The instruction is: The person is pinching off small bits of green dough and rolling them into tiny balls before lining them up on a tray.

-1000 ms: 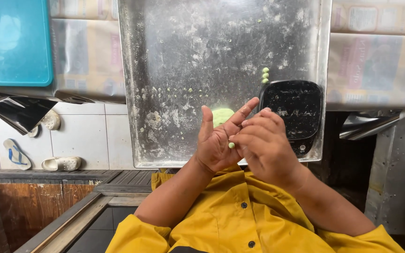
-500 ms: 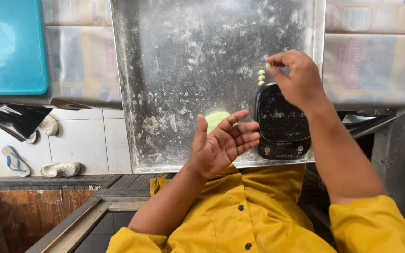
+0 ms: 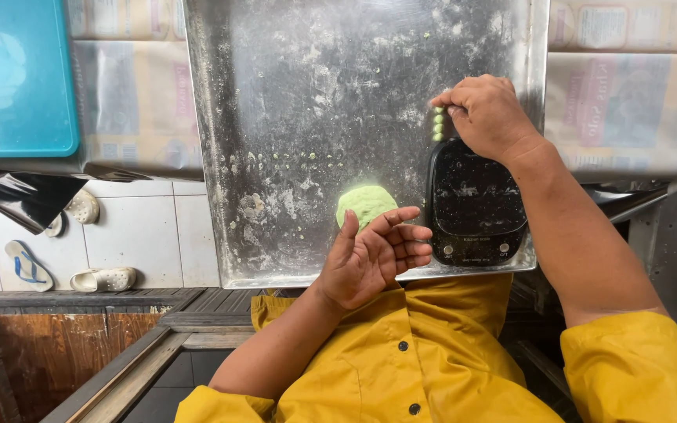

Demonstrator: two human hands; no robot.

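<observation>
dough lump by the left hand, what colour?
Pale green dough lump, clearest in the head view.

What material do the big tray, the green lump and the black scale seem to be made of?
Tray: looks like metal, probably steel; grey, dull shine, raised rim, dusted with white powder.
Green lump: seems soft dough; matte, rounded, slightly rough. The small green balls by the right hand look the same.
Scale: likely black plastic, glossy top, powder-speckled.

Left hand [image 3: 374,258] lies open, palm up, fingers loosely curled; right hand [image 3: 486,116] reaches forward, fingertips pinched together.
</observation>
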